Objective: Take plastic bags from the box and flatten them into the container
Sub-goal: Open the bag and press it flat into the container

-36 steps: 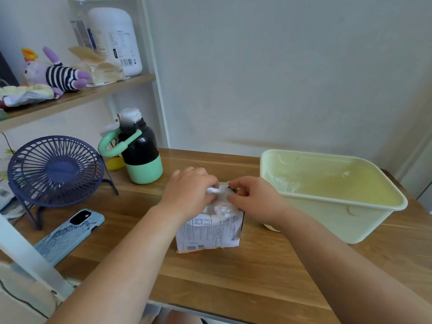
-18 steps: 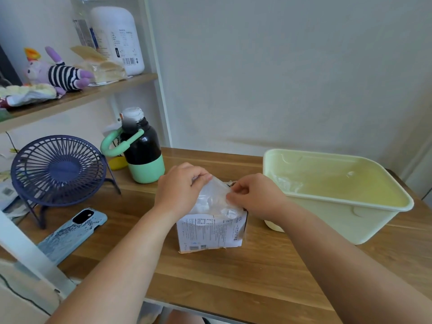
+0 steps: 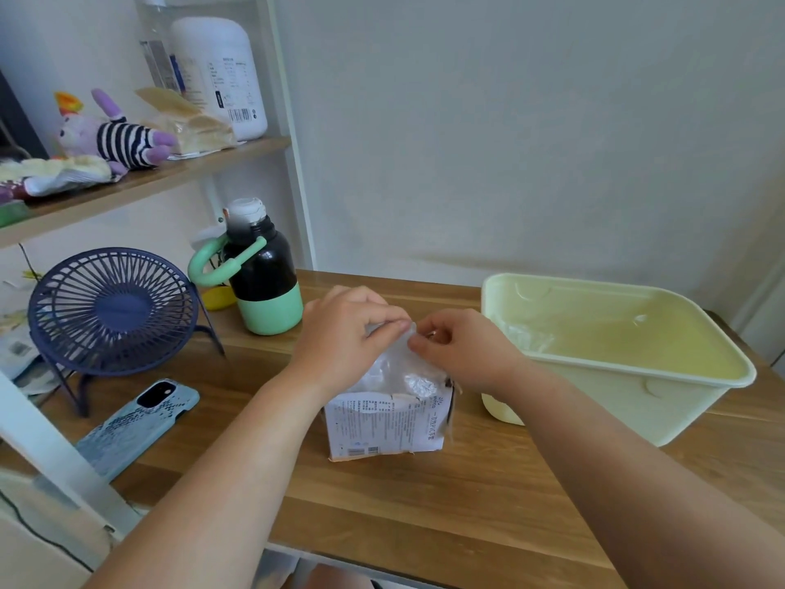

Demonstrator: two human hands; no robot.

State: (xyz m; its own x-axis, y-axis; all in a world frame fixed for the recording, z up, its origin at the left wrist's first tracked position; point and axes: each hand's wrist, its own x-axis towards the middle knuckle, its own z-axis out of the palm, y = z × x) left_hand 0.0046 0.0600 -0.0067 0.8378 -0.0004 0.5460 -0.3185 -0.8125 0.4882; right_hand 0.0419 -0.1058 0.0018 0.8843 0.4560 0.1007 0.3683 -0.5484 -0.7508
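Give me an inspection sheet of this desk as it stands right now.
Surface: wooden table, box standing upright on it.
Job's things: plastic bag partly out of the box; container to its right, clear plastic inside.
Clutter: fan, phone, bottle at left.
Hands: left hand and right hand both pinch the bag's top.
Cables: thin dark cord low left, off the table.
Surroundings: shelf with plush toy and white jug; plain wall.
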